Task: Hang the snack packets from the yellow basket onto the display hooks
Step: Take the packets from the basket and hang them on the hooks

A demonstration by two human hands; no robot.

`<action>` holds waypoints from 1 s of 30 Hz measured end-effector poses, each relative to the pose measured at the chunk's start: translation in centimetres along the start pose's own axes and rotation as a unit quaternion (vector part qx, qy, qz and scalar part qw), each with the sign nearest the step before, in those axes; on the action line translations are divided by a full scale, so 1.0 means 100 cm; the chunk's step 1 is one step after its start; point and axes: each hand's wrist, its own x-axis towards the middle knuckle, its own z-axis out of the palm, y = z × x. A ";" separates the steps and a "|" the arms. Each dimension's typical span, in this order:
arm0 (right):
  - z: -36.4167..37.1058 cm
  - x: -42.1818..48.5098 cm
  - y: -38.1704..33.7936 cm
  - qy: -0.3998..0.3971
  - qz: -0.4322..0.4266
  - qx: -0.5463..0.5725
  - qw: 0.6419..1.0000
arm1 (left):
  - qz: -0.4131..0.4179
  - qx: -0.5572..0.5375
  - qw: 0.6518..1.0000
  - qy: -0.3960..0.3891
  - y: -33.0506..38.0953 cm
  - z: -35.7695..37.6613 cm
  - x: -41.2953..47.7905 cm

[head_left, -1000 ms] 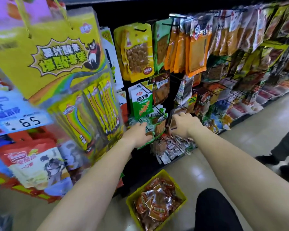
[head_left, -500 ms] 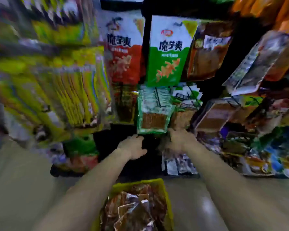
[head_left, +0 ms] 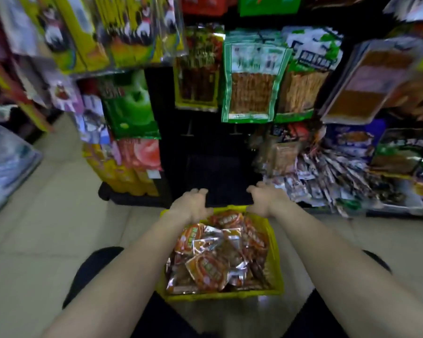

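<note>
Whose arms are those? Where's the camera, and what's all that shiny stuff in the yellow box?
Those are a person's own arms. The camera sits on their head, looking down, so you see what they see. They're in a shop. The left hand and right hand reach over the far edge of a yellow basket on the floor. Both look empty, though the picture is blurry. The shiny stuff is snack packets piled inside. Ahead is a dark rack with more snacks hanging, like the green packet.
</note>
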 end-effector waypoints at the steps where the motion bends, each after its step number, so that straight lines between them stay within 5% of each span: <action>1: 0.016 -0.001 0.000 -0.007 0.002 0.011 1.000 | -0.004 0.001 1.000 -0.004 -0.004 0.012 0.000; 13: 0.211 0.077 -0.003 -0.160 -0.005 0.121 0.980 | -0.107 -0.057 0.986 -0.115 -0.060 0.184 0.078; 18: 0.248 0.121 -0.021 -0.071 -0.104 0.061 0.990 | -0.122 -0.051 0.986 -0.103 -0.080 0.222 0.107; 22: 0.254 0.142 -0.034 -0.105 -0.177 0.007 0.979 | -0.113 -0.051 0.989 -0.083 -0.099 0.239 0.113; 30: 0.246 0.126 0.007 -0.084 -0.077 0.038 0.993 | -0.138 -0.192 0.972 -0.012 -0.102 0.234 0.116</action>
